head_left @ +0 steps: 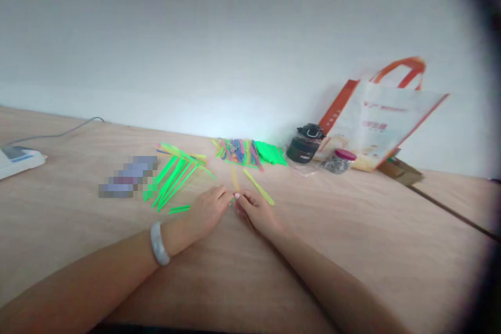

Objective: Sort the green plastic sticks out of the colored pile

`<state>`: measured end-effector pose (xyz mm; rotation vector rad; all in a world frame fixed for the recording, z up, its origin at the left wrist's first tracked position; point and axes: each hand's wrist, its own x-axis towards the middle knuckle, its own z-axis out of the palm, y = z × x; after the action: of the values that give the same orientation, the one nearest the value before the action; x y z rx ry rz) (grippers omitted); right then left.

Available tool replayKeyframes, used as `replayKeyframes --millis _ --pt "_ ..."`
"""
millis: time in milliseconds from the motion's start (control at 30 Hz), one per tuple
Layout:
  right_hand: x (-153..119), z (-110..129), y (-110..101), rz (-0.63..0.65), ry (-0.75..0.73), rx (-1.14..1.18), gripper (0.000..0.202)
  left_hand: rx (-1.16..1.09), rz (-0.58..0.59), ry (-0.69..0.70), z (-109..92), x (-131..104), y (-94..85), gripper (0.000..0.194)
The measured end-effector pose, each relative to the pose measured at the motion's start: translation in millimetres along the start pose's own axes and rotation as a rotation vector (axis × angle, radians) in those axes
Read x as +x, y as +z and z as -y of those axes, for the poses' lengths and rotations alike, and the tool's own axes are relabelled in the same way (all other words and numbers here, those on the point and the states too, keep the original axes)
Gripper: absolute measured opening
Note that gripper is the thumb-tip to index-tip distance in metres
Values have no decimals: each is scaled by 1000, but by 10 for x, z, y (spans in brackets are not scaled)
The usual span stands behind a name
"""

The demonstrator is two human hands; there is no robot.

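My left hand (211, 207), with a pale bracelet at its wrist, has its fingers closed in a pinch near the middle of the table. Touching or nearly touching it, my right hand (256, 211) is also closed, fingertips together. What they hold is mostly hidden; a bit of green shows between the fingertips. Just beyond the fingers lies an orange-yellow strip (235, 178), and a yellow stick (259, 187) rests to its right. Left of my hands are long green sticks (172, 180) and two short green pieces (180, 209).
Multicoloured sticks (237, 151) and a green pile (271, 152) lie near the wall. A dark-lidded bottle (303, 145), a red-lidded jar (340, 162), a paper bag (379, 120) and a cardboard box (401, 171) stand right. A blurred flat object (129, 177) and a white device (21, 162) are left.
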<state>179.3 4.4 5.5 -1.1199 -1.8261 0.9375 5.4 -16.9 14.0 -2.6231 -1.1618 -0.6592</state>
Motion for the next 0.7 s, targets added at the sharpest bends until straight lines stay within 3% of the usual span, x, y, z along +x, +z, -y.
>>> replayKeyframes --millis 333,500,567,700 --pt "1 45 33 -36 17 -62 32 -52 12 -33 53 -5 96 24" --pt "184 -178 -309 -357 40 -318 38 -86 -1 -128 100 26 48 27" --pt "251 -276 -479 -389 -1 -503 36 -107 24 -143 130 50 63 27" --pt "307 -431 -646 -356 76 -787 35 -160 71 -114 210 37 184 27"
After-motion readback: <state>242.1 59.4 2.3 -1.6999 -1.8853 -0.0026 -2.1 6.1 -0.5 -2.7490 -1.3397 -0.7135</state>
